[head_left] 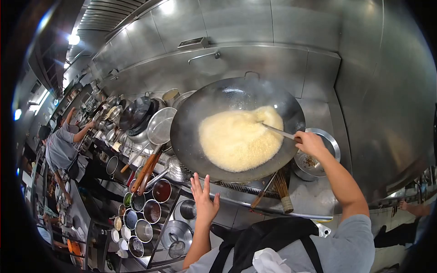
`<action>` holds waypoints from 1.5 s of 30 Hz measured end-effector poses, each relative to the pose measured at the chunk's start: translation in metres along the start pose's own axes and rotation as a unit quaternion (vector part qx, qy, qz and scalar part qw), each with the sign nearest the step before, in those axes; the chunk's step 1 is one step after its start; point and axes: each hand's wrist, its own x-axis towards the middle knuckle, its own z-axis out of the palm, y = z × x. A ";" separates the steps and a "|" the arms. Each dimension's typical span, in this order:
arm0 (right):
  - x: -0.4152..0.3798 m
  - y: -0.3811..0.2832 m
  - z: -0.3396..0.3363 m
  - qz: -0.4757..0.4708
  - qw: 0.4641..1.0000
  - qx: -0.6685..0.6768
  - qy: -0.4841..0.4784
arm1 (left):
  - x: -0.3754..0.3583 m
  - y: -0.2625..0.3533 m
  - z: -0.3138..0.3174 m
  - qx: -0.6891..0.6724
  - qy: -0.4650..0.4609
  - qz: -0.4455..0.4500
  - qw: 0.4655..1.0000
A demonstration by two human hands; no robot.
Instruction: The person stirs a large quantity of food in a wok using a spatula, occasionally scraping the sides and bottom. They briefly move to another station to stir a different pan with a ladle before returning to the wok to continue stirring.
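Observation:
A large dark wok (191, 150) holds pale yellow, foaming liquid (236, 141), with haze over it. My right hand (312, 143), at the wok's right rim, is wrapped around a long-handled metal cooking utensil (280, 131). The utensil's far end is sunk in the foam, so its shape is hidden. My left hand (205, 200) is raised just in front of the wok's near rim, fingers spread, holding nothing. Close to it on the left lies a perforated metal strainer (176, 169).
A metal bowl (328, 138) stands right of the wok, and a bamboo brush (283, 193) lies before it. Several sauce pots (152, 211) crowd the left. A round mesh skimmer (161, 126) rests beside the wok. Another person (63, 148) works farther left.

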 end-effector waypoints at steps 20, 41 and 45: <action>-0.137 -0.109 -0.099 -0.038 0.996 0.043 -0.065 | -0.007 -0.028 -0.010 -0.075 0.088 0.086 0.990; 0.107 -0.182 0.126 0.044 0.995 0.047 0.074 | -0.086 -0.148 -0.120 -0.100 0.165 -0.017 0.981; 0.094 -0.172 0.098 0.090 0.994 -0.016 0.061 | -0.077 -0.168 -0.124 -0.097 0.166 -0.016 0.981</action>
